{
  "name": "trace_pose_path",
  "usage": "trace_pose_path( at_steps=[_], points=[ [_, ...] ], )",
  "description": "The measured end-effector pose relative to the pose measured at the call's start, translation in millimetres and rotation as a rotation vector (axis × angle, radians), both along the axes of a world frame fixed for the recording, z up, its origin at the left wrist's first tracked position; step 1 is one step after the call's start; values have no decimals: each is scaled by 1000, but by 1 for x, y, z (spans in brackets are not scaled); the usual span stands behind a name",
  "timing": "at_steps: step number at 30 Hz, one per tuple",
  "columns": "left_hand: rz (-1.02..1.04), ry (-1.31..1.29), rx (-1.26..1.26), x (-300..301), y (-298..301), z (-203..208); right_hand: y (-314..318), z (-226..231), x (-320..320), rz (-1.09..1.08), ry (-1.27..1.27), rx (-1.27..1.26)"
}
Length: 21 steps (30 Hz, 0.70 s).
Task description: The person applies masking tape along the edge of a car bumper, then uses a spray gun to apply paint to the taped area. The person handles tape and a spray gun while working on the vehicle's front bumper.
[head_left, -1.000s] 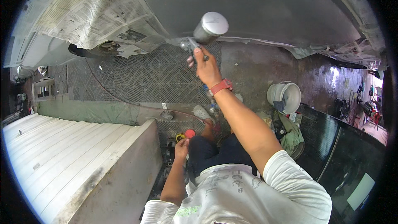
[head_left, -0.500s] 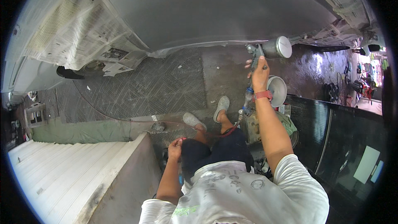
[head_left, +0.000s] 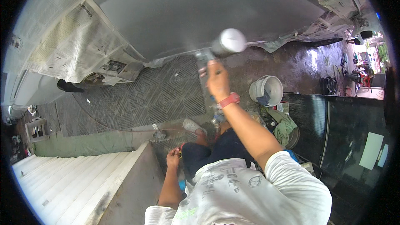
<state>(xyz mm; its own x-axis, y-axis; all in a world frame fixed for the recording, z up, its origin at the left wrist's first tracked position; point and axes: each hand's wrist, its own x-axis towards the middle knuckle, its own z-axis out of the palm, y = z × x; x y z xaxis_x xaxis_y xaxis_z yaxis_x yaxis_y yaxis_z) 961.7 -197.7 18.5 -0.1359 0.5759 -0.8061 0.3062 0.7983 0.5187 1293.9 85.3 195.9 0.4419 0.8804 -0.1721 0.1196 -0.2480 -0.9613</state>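
A paint spray gun [head_left: 204, 56] with a round metal cup is gripped in my right hand [head_left: 217, 79], blurred by motion. Its nozzle end is close to the lower edge of a grey car panel [head_left: 208, 10], and a faint haze hangs over the panel there. Below the gun's handle, metal and blue fittings [head_left: 217, 118] hang, partly covered by my forearm. Beside my left thigh, my left hand [head_left: 173, 158] is closed with curled fingers around a thin red air hose [head_left: 181, 146]. Newspaper masking [head_left: 79, 41] is taped along the panel's left side.
A white bucket [head_left: 277, 89] with a cloth stands to the right, a green cloth [head_left: 283, 125] near it. Dark glossy panels [head_left: 350, 141] lie at the right. A ribbed white panel [head_left: 71, 183] fills the lower left. The hose [head_left: 104, 126] trails across the floor.
My right hand has swept left along the panel's lower edge with the spray gun. The bucket shows more fully now. My left hand has dropped slightly lower, beside my thigh.
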Motion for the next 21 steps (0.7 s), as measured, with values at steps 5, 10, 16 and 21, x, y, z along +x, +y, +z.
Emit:
trace_pose_path(
  at_steps=[5, 10, 16, 21],
  points=[
    [64, -63, -28, 5, 4, 10, 12, 13, -88, 295, 213, 80],
    [49, -28, -47, 5, 9, 11, 25, 20, -79, 407, 298, 96],
    [46, -47, -56, 0, 9, 6, 9, 36, 13, 58, 21, 9],
    [0, -28, -73, -2, 14, 7, -13, 33, 106, -198, -65, -5]
  ],
)
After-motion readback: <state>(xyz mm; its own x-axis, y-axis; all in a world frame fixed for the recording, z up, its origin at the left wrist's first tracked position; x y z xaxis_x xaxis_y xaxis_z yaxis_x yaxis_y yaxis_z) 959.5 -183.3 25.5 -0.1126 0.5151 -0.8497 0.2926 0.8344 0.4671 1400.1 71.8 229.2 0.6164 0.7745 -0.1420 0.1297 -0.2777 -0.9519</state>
